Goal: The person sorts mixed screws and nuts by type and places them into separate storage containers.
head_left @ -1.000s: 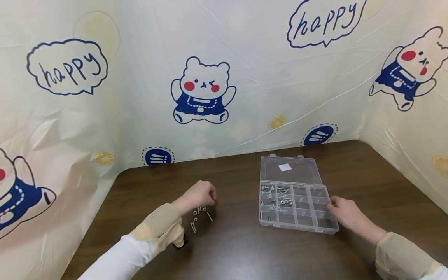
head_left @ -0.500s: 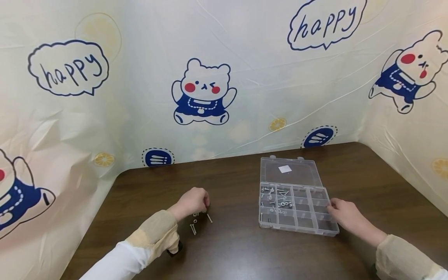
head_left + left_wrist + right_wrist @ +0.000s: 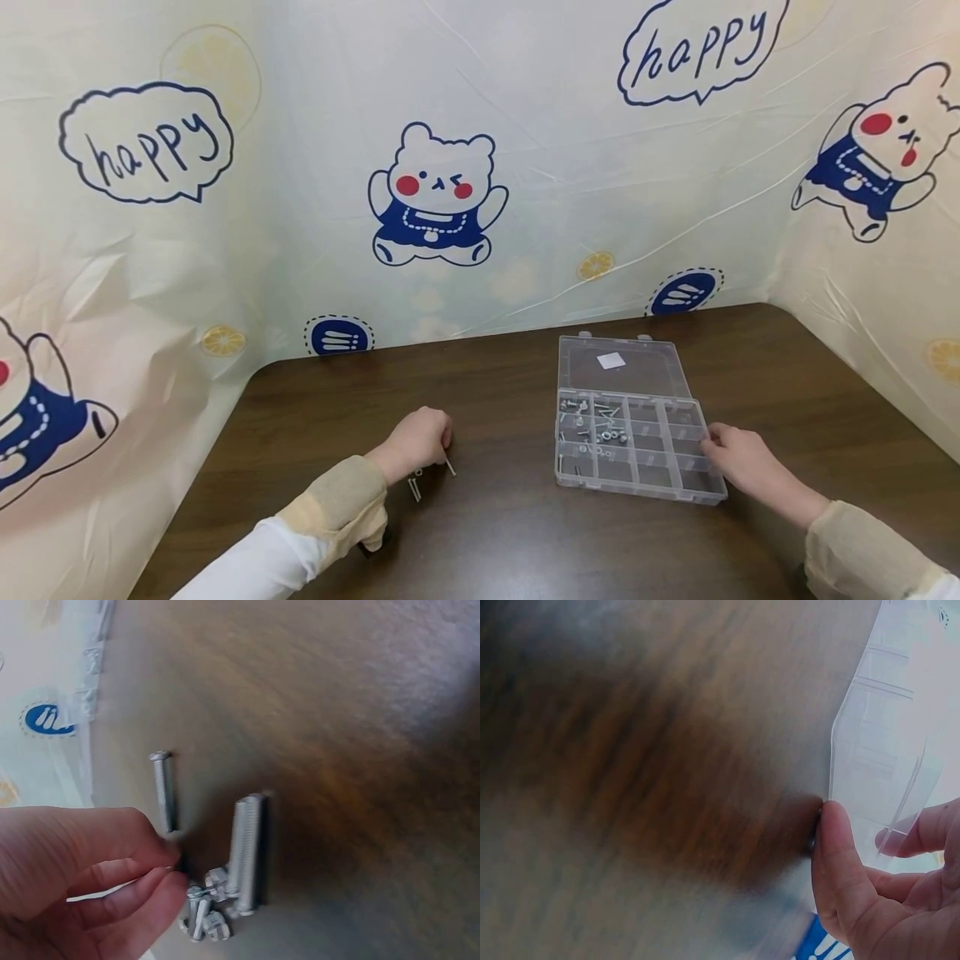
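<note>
My left hand (image 3: 416, 439) reaches down over a small group of metal hardware on the brown table. In the left wrist view, its thumb and fingertips come nearly together beside several nuts (image 3: 217, 883) and short screws; I cannot tell whether they pinch one. Two long bolts (image 3: 246, 855) lie side by side right of the nuts, and a single bolt (image 3: 164, 791) lies beyond the index finger. My right hand (image 3: 742, 457) grips the right edge of a clear compartment box (image 3: 654, 475), with the box wall (image 3: 870, 742) between thumb and fingers.
The box's lid (image 3: 652, 375) lies folded back behind it, bearing a small white label (image 3: 611, 359). Screws, nuts and washers sit in its left compartments. A printed cloth (image 3: 540, 167) hangs behind the table (image 3: 510, 533).
My left hand has moved down and slightly left, from beyond the loose hardware to over it, covering several nuts in the head view. My right hand stays at the box edge.
</note>
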`<state>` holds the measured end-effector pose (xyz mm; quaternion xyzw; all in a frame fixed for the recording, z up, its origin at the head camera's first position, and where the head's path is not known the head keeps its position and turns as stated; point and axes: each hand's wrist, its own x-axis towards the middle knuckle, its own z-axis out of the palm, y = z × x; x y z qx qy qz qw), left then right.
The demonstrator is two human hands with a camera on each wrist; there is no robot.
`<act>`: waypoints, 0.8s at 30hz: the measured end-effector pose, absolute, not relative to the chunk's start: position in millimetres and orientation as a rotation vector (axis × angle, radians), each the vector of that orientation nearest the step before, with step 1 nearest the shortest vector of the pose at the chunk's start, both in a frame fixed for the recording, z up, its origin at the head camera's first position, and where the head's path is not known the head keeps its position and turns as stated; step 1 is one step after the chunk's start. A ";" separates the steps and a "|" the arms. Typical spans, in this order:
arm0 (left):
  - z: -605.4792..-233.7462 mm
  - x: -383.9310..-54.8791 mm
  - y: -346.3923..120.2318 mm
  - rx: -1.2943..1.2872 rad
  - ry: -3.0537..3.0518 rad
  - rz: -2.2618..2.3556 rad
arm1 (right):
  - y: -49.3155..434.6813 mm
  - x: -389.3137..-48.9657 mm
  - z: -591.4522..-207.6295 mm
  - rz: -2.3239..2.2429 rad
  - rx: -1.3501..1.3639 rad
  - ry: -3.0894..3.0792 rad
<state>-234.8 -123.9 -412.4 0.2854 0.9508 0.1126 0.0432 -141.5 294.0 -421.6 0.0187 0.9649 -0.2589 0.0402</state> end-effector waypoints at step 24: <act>-388.3 -231.6 -67.4 1.410 2.906 0.272 | 294.9 -142.7 -422.5 -0.795 0.056 2.940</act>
